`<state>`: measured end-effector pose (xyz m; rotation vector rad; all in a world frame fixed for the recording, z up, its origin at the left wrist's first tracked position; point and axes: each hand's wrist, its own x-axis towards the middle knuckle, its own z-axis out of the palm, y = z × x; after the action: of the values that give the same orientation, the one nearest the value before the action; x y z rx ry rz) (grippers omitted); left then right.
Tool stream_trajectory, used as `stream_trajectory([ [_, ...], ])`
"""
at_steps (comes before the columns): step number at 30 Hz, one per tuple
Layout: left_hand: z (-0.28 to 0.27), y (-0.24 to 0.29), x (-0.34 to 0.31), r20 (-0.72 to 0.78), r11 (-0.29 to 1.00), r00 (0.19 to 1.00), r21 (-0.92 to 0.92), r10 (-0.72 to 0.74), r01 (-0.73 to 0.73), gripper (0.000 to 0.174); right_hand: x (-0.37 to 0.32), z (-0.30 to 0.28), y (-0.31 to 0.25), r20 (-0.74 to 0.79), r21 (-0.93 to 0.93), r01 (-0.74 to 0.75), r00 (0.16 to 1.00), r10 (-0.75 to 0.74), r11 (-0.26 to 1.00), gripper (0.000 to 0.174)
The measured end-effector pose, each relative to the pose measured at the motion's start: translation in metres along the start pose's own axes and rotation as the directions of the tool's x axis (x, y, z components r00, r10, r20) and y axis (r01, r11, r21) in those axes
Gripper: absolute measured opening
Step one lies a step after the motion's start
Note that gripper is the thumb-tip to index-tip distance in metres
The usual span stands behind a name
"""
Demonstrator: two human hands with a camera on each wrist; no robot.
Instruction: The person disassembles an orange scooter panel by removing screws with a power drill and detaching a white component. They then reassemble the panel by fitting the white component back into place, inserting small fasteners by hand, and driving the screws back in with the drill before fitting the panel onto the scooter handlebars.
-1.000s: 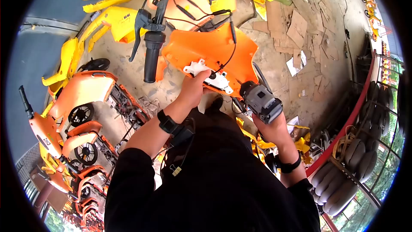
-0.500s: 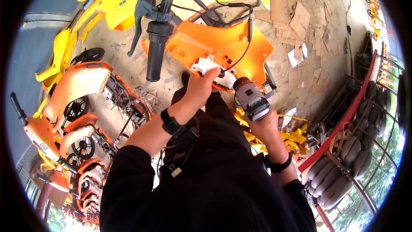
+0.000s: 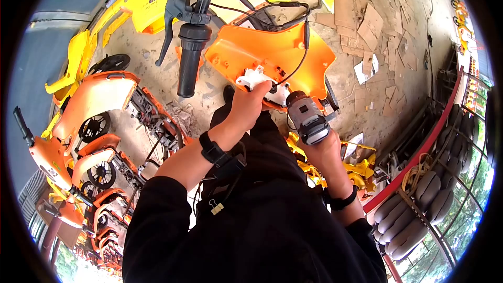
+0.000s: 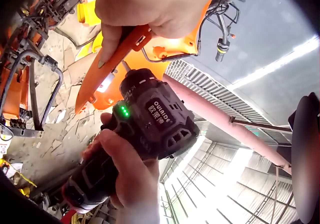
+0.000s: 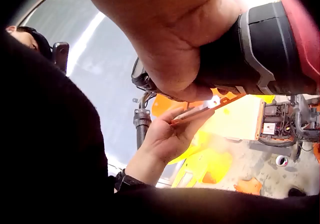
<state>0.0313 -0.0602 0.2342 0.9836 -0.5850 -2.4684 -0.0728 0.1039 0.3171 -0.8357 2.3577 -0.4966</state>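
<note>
Moved nearer the white part (image 3: 254, 77), the drill (image 3: 308, 117) fills right hand (image 3: 323, 152); left hand (image 3: 244, 109) pinches panel (image 3: 301, 57).

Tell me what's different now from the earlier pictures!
The drill moved a little left, closer to the white part. Nothing was grabbed or let go. The right hand still grips the drill, and the left hand still pinches the orange panel with the white part.

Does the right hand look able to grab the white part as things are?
Probably not: the right hand is wrapped round the drill, though the drill's nose sits close to the white part.
</note>
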Motion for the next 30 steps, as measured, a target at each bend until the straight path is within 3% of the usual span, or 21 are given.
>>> stream_trajectory([
  [7, -0.003, -0.001, 0.003, -0.060, 0.997, 0.998, 0.071, -0.021, 0.025, 0.021, 0.012, -0.007, -0.010, 0.085, -0.083, 0.022, 0.996, -0.015, 0.996, 0.039],
  [13, -0.005, -0.004, 0.010, -0.017, 0.999, 0.999, 0.023, 0.042, -0.041, 0.019, 0.014, -0.001, -0.003, 0.015, -0.095, 0.114, 0.993, -0.113, 0.989, 0.034],
  [22, -0.005, -0.003, 0.007, -0.069, 0.995, 0.997, 0.099, 0.018, -0.011, 0.018, 0.018, 0.005, 0.005, -0.016, -0.135, 0.124, 0.992, -0.128, 0.983, 0.031],
  [25, -0.008, -0.004, 0.009, -0.068, 0.997, 0.998, 0.080, -0.013, 0.018, 0.019, 0.019, 0.001, 0.002, 0.068, -0.176, 0.013, 0.998, -0.001, 0.984, 0.045],
  [28, -0.002, 0.003, 0.007, -0.081, 0.995, 0.996, 0.092, -0.030, 0.038, 0.020, 0.020, -0.001, 0.001, 0.035, -0.173, 0.119, 0.993, -0.115, 0.978, 0.036],
  [30, -0.002, 0.004, 0.008, -0.068, 0.997, 0.998, 0.071, -0.020, 0.024, 0.020, 0.022, -0.003, -0.001, 0.056, -0.209, 0.115, 0.993, -0.105, 0.971, 0.037],
])
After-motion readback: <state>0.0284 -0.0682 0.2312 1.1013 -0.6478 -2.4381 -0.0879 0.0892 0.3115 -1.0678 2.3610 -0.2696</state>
